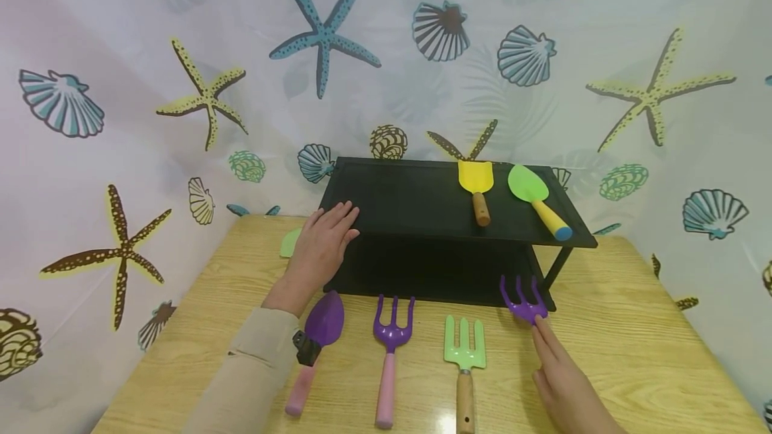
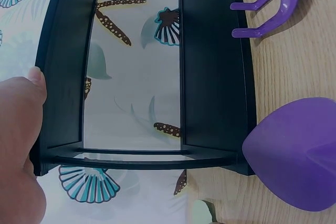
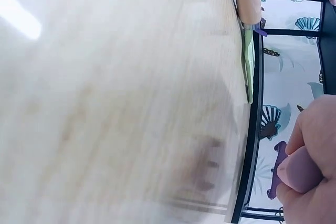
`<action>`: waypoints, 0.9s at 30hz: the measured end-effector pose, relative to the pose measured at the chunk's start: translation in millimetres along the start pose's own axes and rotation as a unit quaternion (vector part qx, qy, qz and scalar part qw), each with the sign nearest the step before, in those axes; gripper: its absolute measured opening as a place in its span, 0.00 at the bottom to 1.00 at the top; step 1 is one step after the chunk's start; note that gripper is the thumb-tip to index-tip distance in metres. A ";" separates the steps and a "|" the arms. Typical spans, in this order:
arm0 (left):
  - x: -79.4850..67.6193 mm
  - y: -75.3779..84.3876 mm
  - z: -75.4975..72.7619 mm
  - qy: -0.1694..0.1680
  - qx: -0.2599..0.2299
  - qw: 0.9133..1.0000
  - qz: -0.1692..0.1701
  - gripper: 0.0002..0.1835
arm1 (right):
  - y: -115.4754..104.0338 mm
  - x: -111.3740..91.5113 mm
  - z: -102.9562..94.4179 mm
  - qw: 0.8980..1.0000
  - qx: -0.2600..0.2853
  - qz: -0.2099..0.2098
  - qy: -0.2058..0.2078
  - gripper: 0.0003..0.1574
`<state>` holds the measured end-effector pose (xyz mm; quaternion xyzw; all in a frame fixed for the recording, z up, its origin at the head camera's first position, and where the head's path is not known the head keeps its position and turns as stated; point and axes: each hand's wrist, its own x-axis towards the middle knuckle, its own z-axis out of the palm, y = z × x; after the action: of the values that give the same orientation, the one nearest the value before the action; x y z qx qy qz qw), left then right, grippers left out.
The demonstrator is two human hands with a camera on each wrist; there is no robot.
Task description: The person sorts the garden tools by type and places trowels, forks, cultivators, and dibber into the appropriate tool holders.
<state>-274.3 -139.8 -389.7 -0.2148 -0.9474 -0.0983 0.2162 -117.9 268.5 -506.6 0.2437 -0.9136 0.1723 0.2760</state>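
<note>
My right hand (image 1: 565, 380) grips a purple garden hand fork (image 1: 526, 308) by its pink handle (image 3: 303, 170). Its tines point away from me, overlapping the lower front right corner of a black two-tier shelf (image 1: 404, 196) in the head view. My left hand (image 1: 321, 243) rests on the shelf's upper left edge, fingers extended, holding no tool; its thumb (image 2: 37, 77) lies at the edge in the left wrist view. In front of the shelf lie a purple trowel (image 1: 326, 319), a second purple hand fork (image 1: 392, 333) and a green hand fork (image 1: 465, 350) with a wooden handle.
On the top tier sit a yellow shovel (image 1: 476, 177) with a wooden handle and a green trowel (image 1: 527, 184) with a yellow handle. A pale green piece (image 1: 289, 244) shows partly behind my left hand. Patterned cloth (image 1: 386, 99) stands behind the wooden table (image 1: 627, 327).
</note>
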 end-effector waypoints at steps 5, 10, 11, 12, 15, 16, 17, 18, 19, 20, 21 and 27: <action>-0.2 -1.0 0.3 0.001 0.000 1.000 0.000 0.25 | -0.5 11.5 0.4 0.998 0.009 0.051 -0.040 0.41; 0.6 -0.7 -0.5 0.003 0.004 1.000 0.000 0.26 | 4.6 24.7 2.9 0.993 0.019 0.082 -0.084 0.38; 0.7 -0.7 -0.4 0.003 0.003 1.000 0.000 0.26 | 6.3 27.0 3.7 0.992 0.018 0.084 -0.091 0.38; 0.6 -0.7 -0.3 0.002 0.002 1.000 -0.001 0.26 | 7.9 29.5 4.4 0.991 0.019 0.088 -0.098 0.38; 0.7 -0.6 0.1 0.001 0.002 1.000 -0.001 0.26 | 12.1 38.4 5.6 0.988 0.021 0.099 -0.118 0.36; 0.8 -0.6 0.3 -0.002 0.002 1.000 -0.002 0.26 | 13.6 41.5 6.1 0.987 0.021 0.102 -0.122 0.36; 1.1 -0.6 0.6 -0.005 0.001 1.000 -0.004 0.26 | 15.4 44.3 6.5 0.986 0.023 0.105 -0.125 0.36; 1.2 -0.6 0.6 -0.008 0.002 1.000 -0.005 0.26 | 17.0 47.3 7.1 0.986 0.023 0.106 -0.127 0.35; 1.3 -0.8 0.8 -0.009 0.004 1.000 -0.005 0.26 | 18.6 50.0 7.8 0.986 0.022 0.108 -0.128 0.35; 1.4 -0.8 0.8 -0.011 0.005 1.000 -0.006 0.27 | 20.6 52.4 8.6 0.986 0.021 0.106 -0.129 0.35; 1.5 -0.8 0.9 -0.013 0.006 1.000 -0.007 0.27 | 22.7 54.6 10.3 0.986 0.017 0.105 -0.130 0.35; 0.8 -0.1 0.3 -0.010 0.008 1.000 -0.005 0.26 | 33.8 65.1 18.3 0.986 0.003 0.099 -0.133 0.35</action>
<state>-275.1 -139.4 -389.5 -0.2092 -0.9512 -0.0894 0.2083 -191.3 265.2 -488.8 0.1741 -0.9612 0.1678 0.1329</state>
